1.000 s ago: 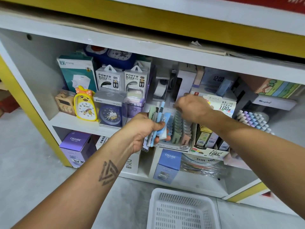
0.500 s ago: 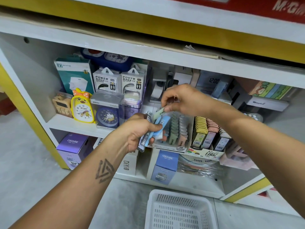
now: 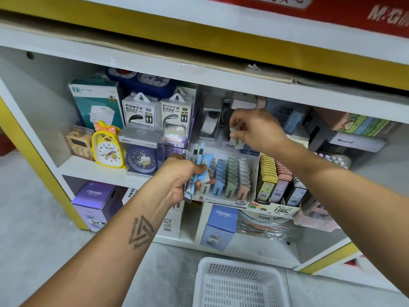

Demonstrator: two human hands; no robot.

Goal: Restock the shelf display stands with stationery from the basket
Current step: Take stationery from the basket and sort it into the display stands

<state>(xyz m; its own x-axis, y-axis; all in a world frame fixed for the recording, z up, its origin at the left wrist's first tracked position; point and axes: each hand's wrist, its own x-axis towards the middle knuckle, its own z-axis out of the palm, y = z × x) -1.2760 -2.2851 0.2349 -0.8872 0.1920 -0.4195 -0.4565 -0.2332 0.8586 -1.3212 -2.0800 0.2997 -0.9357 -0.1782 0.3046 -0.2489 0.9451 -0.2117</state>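
Two shelves of a white and yellow unit are seen stocked with boxed goods, while a white perforated basket is left on the floor directly below, presumably so that stock stays within reach of both arms. No stationery can be made out inside the part of the basket that shows. On the upper shelf, a tiered display stand of pastel erasers is set at the front edge, just beside a second stand of lead refill cases, both angled forward, apparently so that the labels face a shopper. A yellow duck clock and a blue clock in a clear case are kept well to the left, apart from the work.

A bundle of pens and a blue eraser is gripped in the left hand, fingers curled tightly round it, and is held close against the front of the eraser stand; it is judged to be held there as a ready supply, so that pieces can be taken one at a time. A single pale green eraser is pinched between thumb and fingertips of the right hand, raised above the stand's back rows, where it is probably about to be slotted among items of like colour.
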